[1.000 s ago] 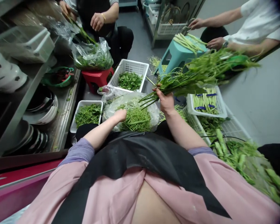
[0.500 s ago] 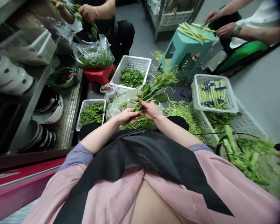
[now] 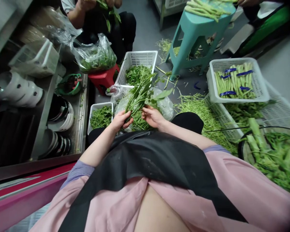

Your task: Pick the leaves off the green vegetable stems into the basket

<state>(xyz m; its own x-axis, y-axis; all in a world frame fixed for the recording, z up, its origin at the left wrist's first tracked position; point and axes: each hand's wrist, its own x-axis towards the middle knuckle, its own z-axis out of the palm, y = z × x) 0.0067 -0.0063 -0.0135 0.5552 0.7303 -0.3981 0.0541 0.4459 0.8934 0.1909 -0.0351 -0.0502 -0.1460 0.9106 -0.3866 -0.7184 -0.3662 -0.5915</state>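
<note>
A bunch of leafy green stems (image 3: 138, 96) rises from my left hand (image 3: 122, 120), whose fingers are wrapped round its lower ends. At the right side of the bunch is my right hand (image 3: 153, 116), its fingers curled at a leafy piece; what they pinch is too small to make out. Under both hands, a clear plastic bag (image 3: 166, 104) with cut greens lies at my lap. Beyond the bunch stands a white basket of leaves (image 3: 137, 74); a smaller white basket of greens (image 3: 101, 118) is left of my left hand.
A red stool (image 3: 102, 79) bears a bag of greens. Bundled stalks lie in a white basket (image 3: 239, 100) at right, beside a teal stool (image 3: 190, 24). Metal shelving (image 3: 83, 129) lines the left. Another person's hands hold greens at the top; a hand shows top right.
The view has shifted downward and left. My left hand now holds the stems more upright, and my right hand has moved apart from my left hand.
</note>
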